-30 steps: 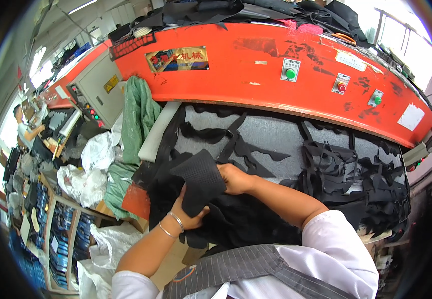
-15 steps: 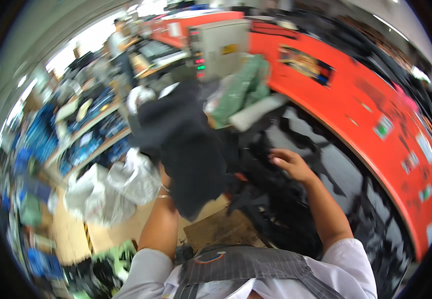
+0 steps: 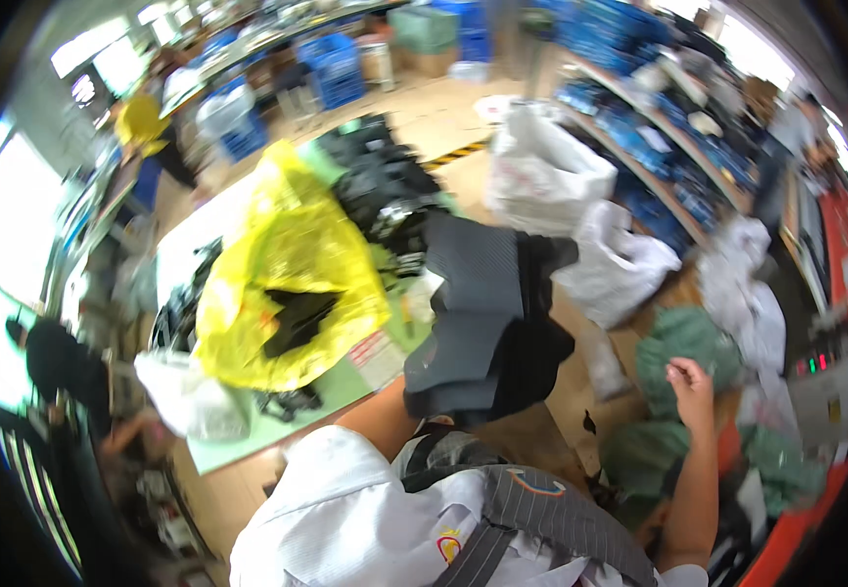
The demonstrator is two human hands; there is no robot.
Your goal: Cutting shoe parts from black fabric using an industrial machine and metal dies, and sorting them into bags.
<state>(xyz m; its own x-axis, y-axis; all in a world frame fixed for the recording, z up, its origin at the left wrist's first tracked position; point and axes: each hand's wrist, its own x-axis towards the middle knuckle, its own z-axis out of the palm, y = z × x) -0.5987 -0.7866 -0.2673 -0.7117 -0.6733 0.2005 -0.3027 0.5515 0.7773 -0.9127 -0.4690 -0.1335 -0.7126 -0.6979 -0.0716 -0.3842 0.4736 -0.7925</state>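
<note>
Several dark grey and black cut sheets [image 3: 473, 269], piled in one uneven stack, hang out in front of the person, between the yellow plastic bag [image 3: 233, 303] and the white sack [image 3: 608, 279]. The left forearm [image 3: 385, 416] runs in behind their lower edge, so the left hand seems to bear the pile from beneath — its fingers are hidden, and I cannot tell how they grip. Holding it ahead of the body probably keeps the floppy edges clear of the apron [image 3: 556, 504].

The right hand [image 3: 690, 386] is well apart from the stack, fingers loosely bent with nothing visible between them; it is raised in front of the green bag [image 3: 673, 342], perhaps for balance, and I cannot tell whether they touch.

The yellow bag lies on a pale green tabletop [image 3: 233, 445], its mouth spread, likely for easy access; a black piece [image 3: 301, 318] shows inside. More black pieces [image 3: 370, 161] lie heaped beyond it.
</note>
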